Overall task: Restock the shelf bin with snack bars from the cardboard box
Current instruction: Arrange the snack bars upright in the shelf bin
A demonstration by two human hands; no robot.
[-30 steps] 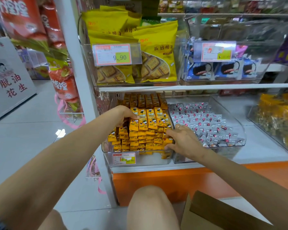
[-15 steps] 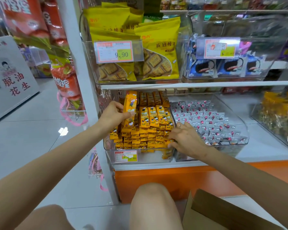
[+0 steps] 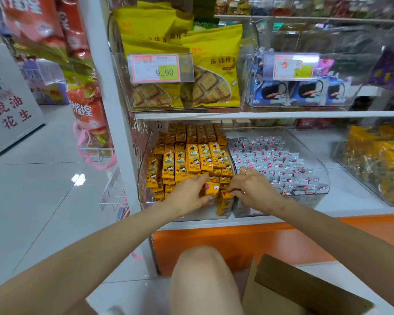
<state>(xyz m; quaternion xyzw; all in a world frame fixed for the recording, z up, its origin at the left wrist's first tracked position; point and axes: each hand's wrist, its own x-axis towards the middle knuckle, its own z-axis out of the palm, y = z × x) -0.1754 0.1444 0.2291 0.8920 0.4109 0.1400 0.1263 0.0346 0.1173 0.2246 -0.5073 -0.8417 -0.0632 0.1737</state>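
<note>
My left hand [image 3: 189,194] pinches a glossy rectangular orange snack bar [image 3: 212,188]; my right hand [image 3: 253,189] curls onto neighbouring bars [image 3: 226,197] in the clear plastic bin [image 3: 143,162].

Yellow biscuit bags [image 3: 212,69] behind a 9.90 price tag [image 3: 156,68], blue cookie packs [image 3: 305,92], silver-wrapped sweets [image 3: 278,160], orange shelf base [image 3: 282,242]

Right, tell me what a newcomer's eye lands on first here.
The packed orange snack bars in the clear shelf bin on the lower shelf, where the left hand and right hand meet at its front, the left gripping a bar. Directly above, big yellow biscuit bags behind a 9.90 price tag.
</note>
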